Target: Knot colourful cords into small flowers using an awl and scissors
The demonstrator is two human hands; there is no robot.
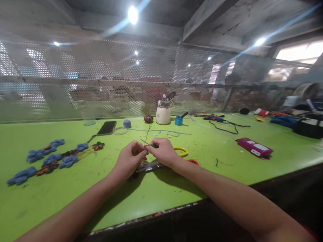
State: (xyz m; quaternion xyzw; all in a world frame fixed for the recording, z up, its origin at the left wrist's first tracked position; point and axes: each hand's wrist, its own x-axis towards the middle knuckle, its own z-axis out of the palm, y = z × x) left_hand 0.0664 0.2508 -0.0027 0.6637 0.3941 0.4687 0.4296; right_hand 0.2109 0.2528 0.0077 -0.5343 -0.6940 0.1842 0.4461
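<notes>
My right hand (164, 151) is closed in a pinch on a crochet hook (153, 146) with a green grip; its thin shaft points up and left. Close against it, my left hand (131, 158) pinches dark yarn at the fingertips, mostly hidden by the fingers. A strand (146, 134) rises from there toward a dark multicoloured yarn ball (148, 118). Under my hands lie scissors (149, 166), with a yellow handle loop (181, 151) and an orange-red one (193, 162) showing right of my wrist.
Blue and dark crocheted flowers (69, 161) lie left, with a single dark flower (98, 146). Behind are a phone (107, 128), blue yarn ball (127, 123), white jug (163, 114) and blue pot (178, 120). A magenta box (254, 147) sits right, before the table's front edge (285, 170).
</notes>
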